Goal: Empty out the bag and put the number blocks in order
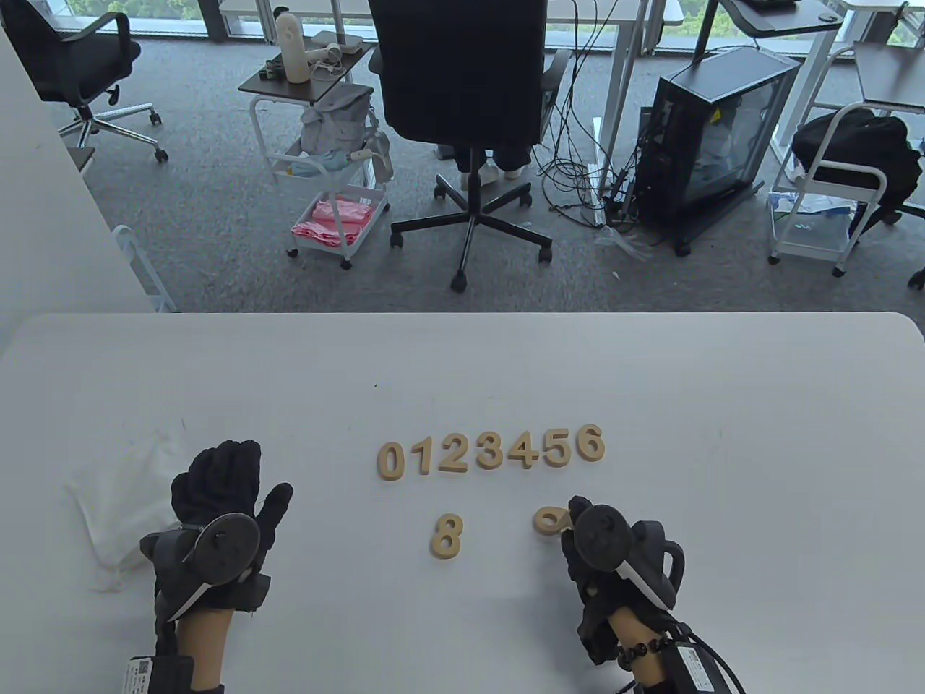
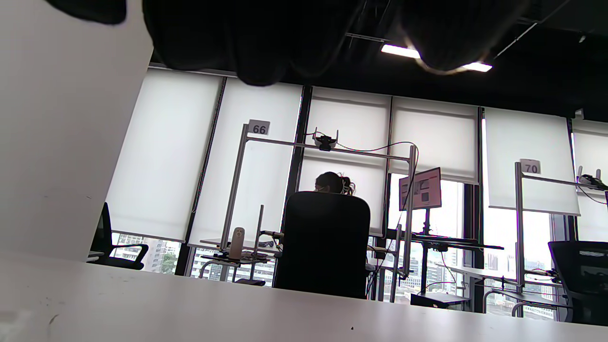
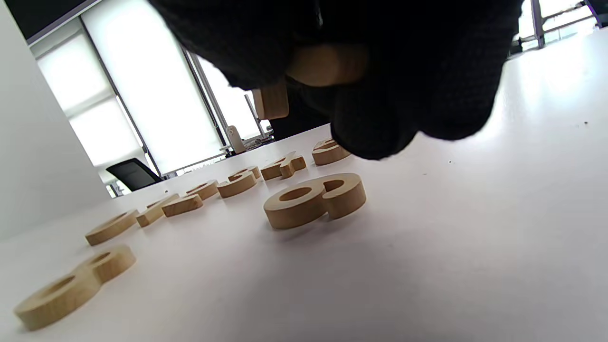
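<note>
right hand [image 1: 614, 549]: fingers curled round a wooden block [image 3: 327, 64] (digit hidden) | left hand [image 1: 217, 499]: fingers spread flat, beside bag [image 1: 123, 499]

Wooden blocks 0–6 [image 1: 491, 452], loose 8 [image 1: 447, 536]; frame signs 66 [image 2: 259, 128], 70 [image 2: 530, 166].

Gloved fingers [image 2: 256, 42] hang above the table [image 2: 190, 308].

row 0–6 [image 1: 491, 454] mid-table, 8 [image 1: 447, 536] nearer, 9 [image 1: 549, 520] right of it
</note>
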